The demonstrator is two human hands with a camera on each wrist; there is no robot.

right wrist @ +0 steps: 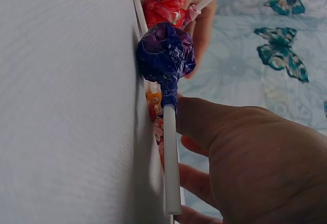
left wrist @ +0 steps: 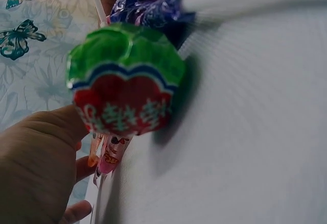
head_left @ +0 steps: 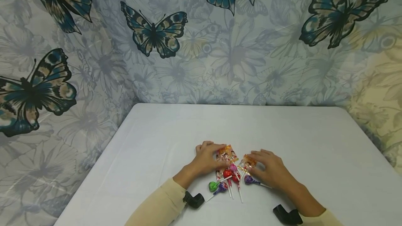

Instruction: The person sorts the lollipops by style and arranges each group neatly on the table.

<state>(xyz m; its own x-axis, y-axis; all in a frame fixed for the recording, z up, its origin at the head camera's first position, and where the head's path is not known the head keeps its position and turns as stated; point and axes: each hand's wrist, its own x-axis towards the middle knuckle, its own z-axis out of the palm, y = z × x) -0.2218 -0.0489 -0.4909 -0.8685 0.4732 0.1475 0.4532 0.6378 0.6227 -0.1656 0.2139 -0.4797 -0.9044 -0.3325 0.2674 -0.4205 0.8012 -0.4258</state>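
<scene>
A pile of wrapped lollipops and candy packets lies on the white table. My left hand (head_left: pixel 208 159) is at its left side, fingers spread, touching an orange candy packet (head_left: pixel 226 152). On the right side, my right hand (head_left: pixel 271 170) has its fingers and thumb against another orange packet (head_left: pixel 248 162). Between the hands are red lollipops (head_left: pixel 227 173) and a pink one (head_left: pixel 233 167). A green lollipop (left wrist: pixel 125 78) and a purple lollipop (left wrist: pixel 148 4) lie nearest the left wrist. Beside my right thumb, another purple lollipop (right wrist: pixel 166 53) has its white stick pointing toward the wrist.
The white table (head_left: pixel 150 138) extends around the pile. Behind it hangs a cloth (head_left: pixel 179 79) printed with flowers and butterflies. Black wrist mounts (head_left: pixel 193 200) sit on both forearms, close to the tabletop.
</scene>
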